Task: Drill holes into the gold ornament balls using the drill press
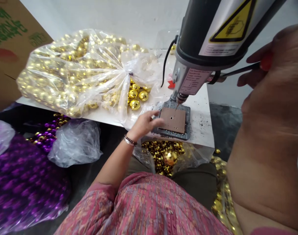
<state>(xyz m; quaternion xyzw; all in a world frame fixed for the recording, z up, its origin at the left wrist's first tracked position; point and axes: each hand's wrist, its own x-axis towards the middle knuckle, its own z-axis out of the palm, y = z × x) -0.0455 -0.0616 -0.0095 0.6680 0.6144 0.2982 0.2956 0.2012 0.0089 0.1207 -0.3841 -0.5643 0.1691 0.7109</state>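
My right hand (281,58) is wrapped round the red knob (265,62) of the drill press lever (242,69). At the left edge of the brown square plate (174,121) is my left hand (147,123), with thumb and fingers apart and nothing between them. The plate has a small hole and lies on the drill press base (188,112). Above it, the thin drill bit (177,106) points down from the chuck (182,98). One faceted gold ball (170,157) shows, somewhat blurred, over an open bag of gold balls (151,148) below the table edge.
A large clear bag of gold balls (73,71) covers the table's left; loose gold balls (143,95) lie at its mouth. Purple balls in a bag (22,186) stand lower left, near a cardboard box (14,49). Dark shavings dot the white table (204,130). Another gold bag (221,192) is lower right.
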